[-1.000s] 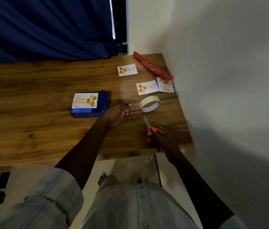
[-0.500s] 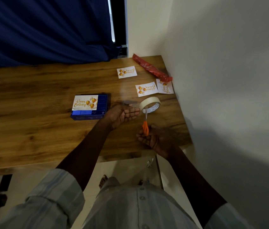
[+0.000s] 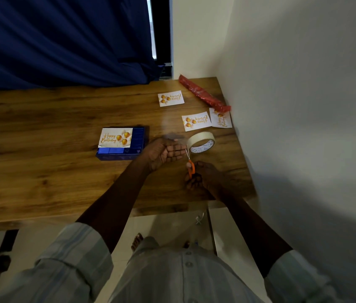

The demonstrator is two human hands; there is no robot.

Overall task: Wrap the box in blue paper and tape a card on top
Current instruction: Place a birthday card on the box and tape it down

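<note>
The box [image 3: 120, 151], wrapped in blue paper, lies on the wooden table [image 3: 41, 171] with a "Happy Birthday" card [image 3: 116, 138] on top. Right of it my left hand [image 3: 165, 152] is palm up with curled fingers beside the roll of tape [image 3: 201, 142]; it seems to pinch a strip drawn from the roll, though the strip is hard to make out. My right hand [image 3: 205, 179] grips orange-handled scissors [image 3: 190, 166]. Their blades point up into the gap between my left fingertips and the roll.
Three spare birthday cards [image 3: 171, 98] [image 3: 196, 121] [image 3: 220, 119] lie at the back right. A red roll of paper [image 3: 203, 94] rests against the white wall [image 3: 293, 106], which bounds the table's right side. A blue curtain [image 3: 63, 40] hangs behind.
My right hand has lifted the scissors off the table and turned them, bringing the blades up between my left hand and the tape roll. My left hand stayed by the roll.
</note>
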